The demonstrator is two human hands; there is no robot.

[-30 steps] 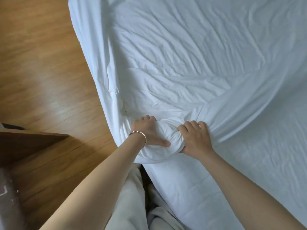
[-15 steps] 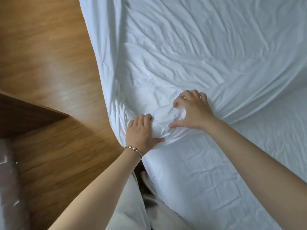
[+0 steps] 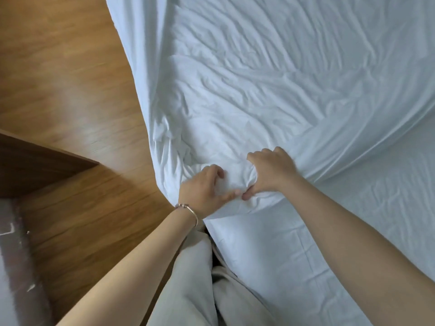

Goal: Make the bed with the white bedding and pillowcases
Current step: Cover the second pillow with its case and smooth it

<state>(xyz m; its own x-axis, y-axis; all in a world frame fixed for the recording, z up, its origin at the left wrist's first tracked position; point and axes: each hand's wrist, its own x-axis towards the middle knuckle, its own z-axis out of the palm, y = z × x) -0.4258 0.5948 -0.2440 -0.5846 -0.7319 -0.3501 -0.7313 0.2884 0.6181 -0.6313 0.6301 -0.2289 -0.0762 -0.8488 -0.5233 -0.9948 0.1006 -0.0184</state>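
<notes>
**Bunched sheet corner carried farther up the bed**

I see both hands working one wad of the crumpled white cotton sheet (image 3: 270, 85) at the near left edge of the bed. My left hand (image 3: 204, 187), with a thin metal bracelet (image 3: 188, 208) on its wrist, has its fingers (image 3: 217, 171) curled into the bunch and the thumb pressed along its near side. My right hand (image 3: 270, 170) sits just beside it, touching across the wad, fingers clenched over the top and thumb pinching from below.

Compared with a second ago, the bunch lies farther from me on the bed and the hands have shifted their hold: the right hand has climbed ahead over the fold and the left has followed. Tight creases fan from the right hand toward the far right, so the cloth is under pull. Nearer me, the smoother white under-layer (image 3: 294, 267) on the mattress lies uncovered.

I judge this as gathering the loose sheet to reposition it; spreading and tucking are not yet done, and no pillowcases are in view. The sheet's left side drapes over the bed edge toward the brown wooden plank floor (image 3: 70, 90). A dark wooden furniture corner (image 3: 35, 165) stands at near left.
</notes>
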